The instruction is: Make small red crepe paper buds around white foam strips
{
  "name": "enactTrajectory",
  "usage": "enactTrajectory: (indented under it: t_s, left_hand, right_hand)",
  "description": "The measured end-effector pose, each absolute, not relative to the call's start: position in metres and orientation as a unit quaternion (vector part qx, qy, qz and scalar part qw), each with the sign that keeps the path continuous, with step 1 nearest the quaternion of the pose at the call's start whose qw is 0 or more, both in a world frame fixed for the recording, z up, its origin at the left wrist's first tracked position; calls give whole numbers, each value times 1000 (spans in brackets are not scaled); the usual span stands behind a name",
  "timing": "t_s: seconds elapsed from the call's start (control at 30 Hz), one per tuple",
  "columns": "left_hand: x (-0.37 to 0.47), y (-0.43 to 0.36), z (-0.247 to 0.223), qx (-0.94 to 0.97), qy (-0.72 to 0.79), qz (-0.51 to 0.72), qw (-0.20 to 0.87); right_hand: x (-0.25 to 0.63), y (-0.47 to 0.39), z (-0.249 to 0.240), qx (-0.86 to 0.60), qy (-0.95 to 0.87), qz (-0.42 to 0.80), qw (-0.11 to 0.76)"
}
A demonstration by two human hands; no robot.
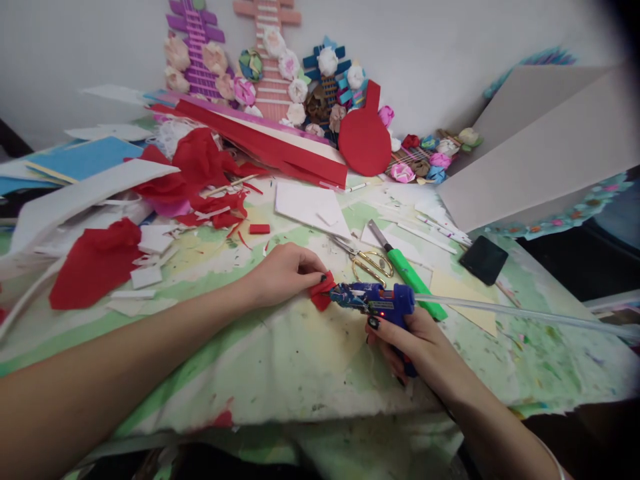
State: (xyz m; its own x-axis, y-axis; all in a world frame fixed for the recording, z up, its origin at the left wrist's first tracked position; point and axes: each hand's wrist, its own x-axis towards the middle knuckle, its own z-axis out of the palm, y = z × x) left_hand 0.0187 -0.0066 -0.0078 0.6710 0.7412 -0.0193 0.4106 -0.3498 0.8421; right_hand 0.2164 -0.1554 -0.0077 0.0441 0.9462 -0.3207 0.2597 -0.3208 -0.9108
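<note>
The near part of the counter (260, 380) has a green and white painted cloth. The right hand (420, 343) has its grip wrapped around a blue glue gun (373, 299), with a little red light on. A long clear glue stick (500, 309) pokes out to the right. Just to the left, the left hand (283, 275) has its grip pinched on a small red piece (321, 304). The gun's tip is right at it; I can't tell if they touch. It looks like the gluing step. Next calls for a steady squeeze, with fingers away from the hot tip. Farther off lie gold scissors (356, 254) and a green cutter (410, 277). Farther still, a red round shape with a neck (365, 143) leans by paper flowers (245, 92).
</note>
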Motion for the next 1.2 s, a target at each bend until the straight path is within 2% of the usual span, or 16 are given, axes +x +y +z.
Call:
enactTrajectory:
  t_s: [0.87,1.2]
  left_hand:
    - [19,-5,-9,802,357,173,447]
    - [19,-6,-9,799,351,176,456]
  right_hand:
    - [229,-155,-9,-655,-470,465,365]
    - [221,-164,-5,-637,-465,507,348]
